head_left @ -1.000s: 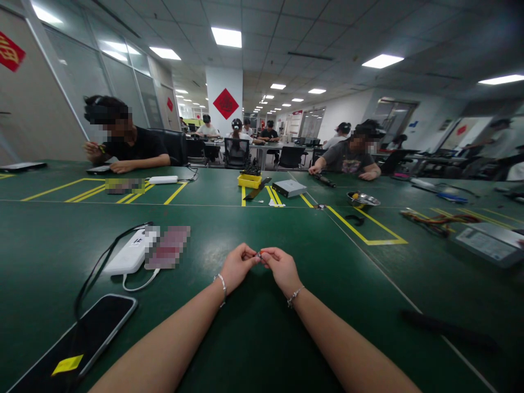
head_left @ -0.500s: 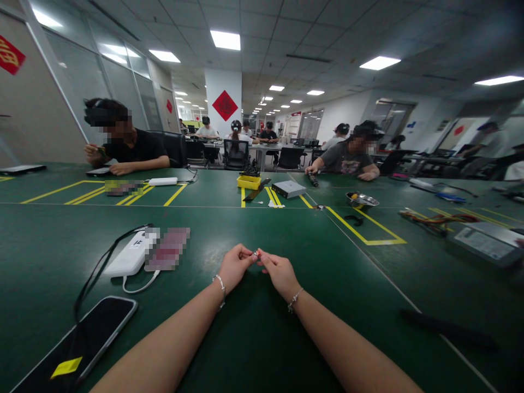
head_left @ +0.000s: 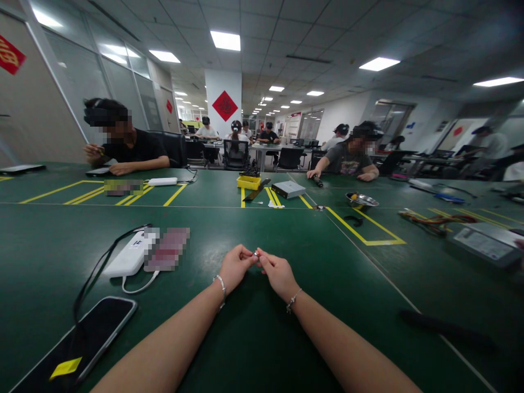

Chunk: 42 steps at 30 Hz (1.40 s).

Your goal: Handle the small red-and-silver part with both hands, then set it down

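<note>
Office-like workroom: ceiling light panels (head_left: 225,40), office chairs (head_left: 236,154), shared green worktable (head_left: 196,224).

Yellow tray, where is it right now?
In the head view, the yellow tray sits across the green table, left of the grey metal box, beside a dark strip.

2 hands (head_left: 236,268) (head_left: 280,274), 2 bracelets (head_left: 221,290) (head_left: 293,300), 1 bowl (head_left: 367,201), 1 yellow tray (head_left: 249,183)

Green smooth-topped table (head_left: 196,316), marked with yellow tape outlines. On it: white rectangular power bank (head_left: 127,258); black-screened phone with pale edging (head_left: 94,333); yellow plastic tray of black parts (head_left: 248,183); grey box-shaped metal unit (head_left: 289,189); round shiny metal bowl (head_left: 362,200); label-bearing grey metal box (head_left: 483,243).
</note>
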Motion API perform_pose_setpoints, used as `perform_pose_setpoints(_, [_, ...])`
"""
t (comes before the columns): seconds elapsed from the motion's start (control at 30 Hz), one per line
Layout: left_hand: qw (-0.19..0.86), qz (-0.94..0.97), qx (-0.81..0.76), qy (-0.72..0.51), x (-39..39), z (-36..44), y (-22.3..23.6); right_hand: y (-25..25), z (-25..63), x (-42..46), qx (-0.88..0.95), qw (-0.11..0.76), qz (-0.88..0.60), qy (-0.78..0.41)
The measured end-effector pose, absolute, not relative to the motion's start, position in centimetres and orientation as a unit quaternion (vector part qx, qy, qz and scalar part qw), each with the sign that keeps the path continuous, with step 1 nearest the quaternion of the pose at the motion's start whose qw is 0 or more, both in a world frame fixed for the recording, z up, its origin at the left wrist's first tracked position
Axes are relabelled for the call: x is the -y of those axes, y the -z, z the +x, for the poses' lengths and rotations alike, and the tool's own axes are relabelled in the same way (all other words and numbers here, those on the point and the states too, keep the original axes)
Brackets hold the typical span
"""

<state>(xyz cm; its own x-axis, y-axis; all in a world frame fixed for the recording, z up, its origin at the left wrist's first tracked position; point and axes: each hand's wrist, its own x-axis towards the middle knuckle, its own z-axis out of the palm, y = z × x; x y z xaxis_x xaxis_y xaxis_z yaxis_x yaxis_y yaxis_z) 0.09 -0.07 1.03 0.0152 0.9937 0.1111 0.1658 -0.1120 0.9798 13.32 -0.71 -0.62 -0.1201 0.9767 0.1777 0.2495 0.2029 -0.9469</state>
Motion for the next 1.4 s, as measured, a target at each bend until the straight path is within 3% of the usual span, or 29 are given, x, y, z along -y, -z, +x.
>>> perform_pose_setpoints(0.3, [0.432, 0.576, -0.505, -0.476, 0.2, 0.1, -1.2, 0.4, 13.5, 0.6, 0.634, 0.439, -0.491, -0.405])
perform_pose_setpoints(0.63, [0.409, 0.585, -0.526, -0.463, -0.3, -0.1, -0.3, -0.1, 13.6, 1.1, 0.712, 0.438, -0.477, -0.273])
perform_pose_setpoints(0.9, [0.378, 0.617, -0.504, -0.471, -0.3, 0.5, 0.3, 0.2, 13.7, -0.1, 0.643, 0.46, -0.494, -0.361])
perform_pose_setpoints(1.07, [0.364, 0.683, -0.462, -0.434, -0.2, 0.5, 0.5, -1.0, 15.3, -0.8, 0.655, 0.46, -0.522, -0.295])
perform_pose_setpoints(1.17, [0.295, 0.734, -0.479, -0.379, 0.0, -0.2, 0.2, -1.8, 18.8, -1.6, 0.663, 0.409, -0.61, -0.146])
perform_pose_setpoints(1.27, [0.186, 0.774, -0.519, -0.312, 0.1, -1.0, -0.4, -2.0, 24.1, -2.4, 0.644, 0.301, -0.704, -0.014])
perform_pose_setpoints(1.4, [0.117, 0.797, -0.529, -0.267, 0.1, -1.4, -0.4, -1.4, 30.3, -2.8, 0.558, 0.219, -0.8, 0.017])
